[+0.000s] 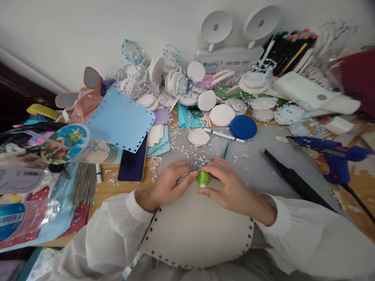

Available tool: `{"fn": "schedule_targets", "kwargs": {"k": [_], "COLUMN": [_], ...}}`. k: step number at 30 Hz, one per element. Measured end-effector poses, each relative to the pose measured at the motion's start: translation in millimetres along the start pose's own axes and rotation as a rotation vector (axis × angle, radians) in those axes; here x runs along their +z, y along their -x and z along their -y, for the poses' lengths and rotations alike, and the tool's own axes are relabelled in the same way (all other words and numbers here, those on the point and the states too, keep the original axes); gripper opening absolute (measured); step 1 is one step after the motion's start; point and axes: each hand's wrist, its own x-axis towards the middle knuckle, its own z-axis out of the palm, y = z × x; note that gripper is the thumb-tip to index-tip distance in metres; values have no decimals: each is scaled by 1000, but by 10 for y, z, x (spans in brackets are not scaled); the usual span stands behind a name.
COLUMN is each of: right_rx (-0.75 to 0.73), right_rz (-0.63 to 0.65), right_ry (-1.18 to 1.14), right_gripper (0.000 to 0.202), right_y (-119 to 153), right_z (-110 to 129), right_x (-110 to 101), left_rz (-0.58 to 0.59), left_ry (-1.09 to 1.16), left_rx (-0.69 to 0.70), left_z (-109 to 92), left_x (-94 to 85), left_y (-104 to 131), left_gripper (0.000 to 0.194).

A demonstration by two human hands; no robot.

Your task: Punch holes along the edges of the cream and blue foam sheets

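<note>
The light in here is soft and on the dim side, spread so evenly that the wall (73,31) at the top of the frame reads as a flat pale grey, darker toward the upper right corner. Dark furniture (17,91) sinks into murk at the left edge. Shading is gentle under the hands near the centre, and the pale card (202,230) below them looks greyish. Small bright glints sit on the clear bottle (43,214) at lower left. The wide lens stretches things toward the sides, pulling the sleeve (319,230) at lower right broad. Fine detail is soft: lettering on the lamp box (230,58), upper right of centre, smears.
</note>
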Motion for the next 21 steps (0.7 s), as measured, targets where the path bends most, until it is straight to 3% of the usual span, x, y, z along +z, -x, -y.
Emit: {"fn": "schedule_targets", "kwargs": {"k": [13, 21], "right_rx": [40, 57], "right_rz": [11, -49], "right_ry": [13, 2], "right_gripper": [21, 34], "right_y": [12, 4], "right_z": [2, 1], "right_x": [15, 0], "left_rz": [33, 6], "left_ry": [-14, 5], "left_rx": [20, -4], "left_z": [15, 11], "left_x": [4, -11], "left_y": [3, 1], "left_gripper": [34, 33]}}
